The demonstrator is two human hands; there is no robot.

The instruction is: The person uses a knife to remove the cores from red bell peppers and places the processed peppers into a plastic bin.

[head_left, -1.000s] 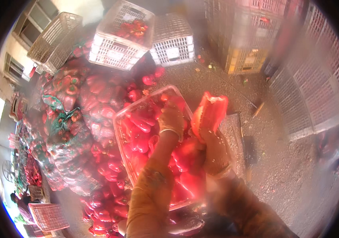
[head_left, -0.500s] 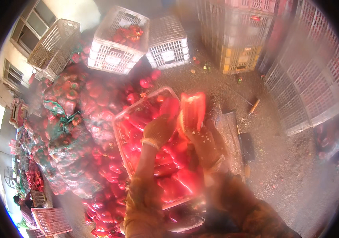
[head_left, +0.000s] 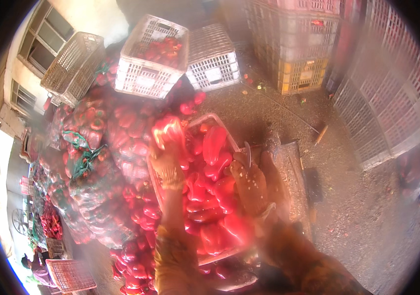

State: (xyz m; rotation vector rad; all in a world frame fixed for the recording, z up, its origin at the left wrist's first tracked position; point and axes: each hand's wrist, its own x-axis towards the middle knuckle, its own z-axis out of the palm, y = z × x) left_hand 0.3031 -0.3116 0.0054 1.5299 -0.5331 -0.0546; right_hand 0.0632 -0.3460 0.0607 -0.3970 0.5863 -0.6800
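Grasping a red bell pepper [head_left: 169,130] just beyond its fingers, over the plastic crate's [head_left: 214,116] left side, long axis roughly forward, the left hand [head_left: 165,164] is nearer it than the right hand [head_left: 250,179], curled around a small knife [head_left: 248,153].

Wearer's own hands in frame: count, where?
2: the left hand, gripping a red pepper at the crate's left side; the right hand, with a knife, at its right.

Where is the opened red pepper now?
In the head view, left of centre, the left hand holds the opened red pepper near the upper left of the pink crate.
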